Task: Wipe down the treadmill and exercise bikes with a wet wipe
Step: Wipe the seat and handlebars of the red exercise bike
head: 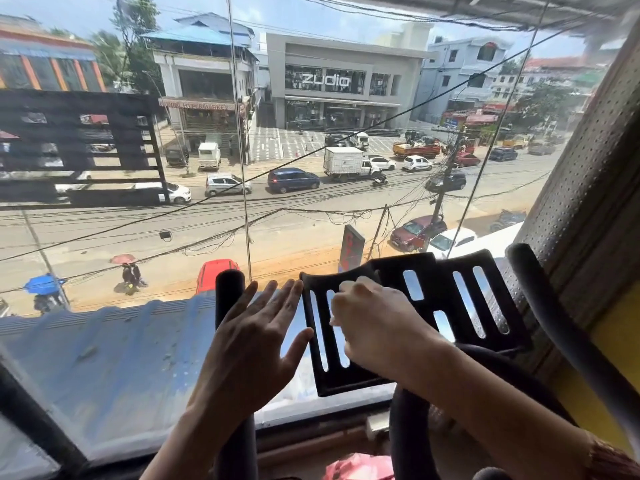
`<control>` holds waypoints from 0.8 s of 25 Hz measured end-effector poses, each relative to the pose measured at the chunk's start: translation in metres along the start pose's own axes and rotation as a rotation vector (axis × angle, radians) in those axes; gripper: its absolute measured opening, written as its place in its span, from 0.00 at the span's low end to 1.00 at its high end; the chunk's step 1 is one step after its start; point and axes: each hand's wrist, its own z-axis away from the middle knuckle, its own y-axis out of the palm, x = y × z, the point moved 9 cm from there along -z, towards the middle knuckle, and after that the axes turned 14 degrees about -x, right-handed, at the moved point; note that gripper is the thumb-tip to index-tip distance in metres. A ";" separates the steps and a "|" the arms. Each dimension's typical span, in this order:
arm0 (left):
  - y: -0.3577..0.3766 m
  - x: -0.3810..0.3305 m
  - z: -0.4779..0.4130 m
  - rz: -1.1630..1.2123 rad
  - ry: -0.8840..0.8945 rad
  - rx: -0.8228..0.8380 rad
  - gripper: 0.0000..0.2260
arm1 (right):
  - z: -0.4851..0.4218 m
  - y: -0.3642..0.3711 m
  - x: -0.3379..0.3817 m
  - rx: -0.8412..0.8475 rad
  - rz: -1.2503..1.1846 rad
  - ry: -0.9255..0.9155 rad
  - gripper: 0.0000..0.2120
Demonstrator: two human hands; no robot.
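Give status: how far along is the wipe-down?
Done: nothing visibly confirmed. In hand: right hand curled on the bike's black slotted panel, wipe not discernible; left hand open at the panel's left edge. Left: foam handlebar grips beside it, and the treadmill, which is out of view.

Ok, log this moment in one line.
left hand: open, beside slotted panel | right hand: fingers curled, on panel | wipe: cannot tell
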 end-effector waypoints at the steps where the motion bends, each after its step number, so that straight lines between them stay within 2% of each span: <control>1: 0.000 0.000 0.000 -0.003 -0.003 0.000 0.28 | -0.008 -0.006 -0.005 -0.097 0.040 0.017 0.09; 3: 0.000 0.000 0.001 -0.009 0.001 0.010 0.28 | -0.015 0.007 -0.006 -0.101 0.155 -0.020 0.11; 6: 0.000 0.000 0.001 -0.016 0.010 0.016 0.28 | -0.004 0.022 -0.003 0.010 0.398 -0.048 0.08; 9: 0.001 0.000 0.002 -0.021 0.005 0.011 0.28 | 0.020 0.037 0.009 0.242 0.192 -0.072 0.13; 11: 0.001 0.000 0.001 -0.021 0.005 0.008 0.28 | 0.027 0.030 0.019 0.313 0.112 -0.062 0.09; 13: 0.001 0.001 0.002 -0.022 0.007 0.011 0.28 | 0.017 0.022 0.020 0.271 0.167 -0.033 0.08; 16: 0.002 0.001 0.002 -0.021 -0.003 0.011 0.28 | -0.013 0.015 0.006 0.102 0.466 -0.066 0.12; 20: 0.002 0.001 0.002 -0.022 0.006 0.006 0.28 | -0.012 0.033 -0.015 0.170 0.654 -0.085 0.18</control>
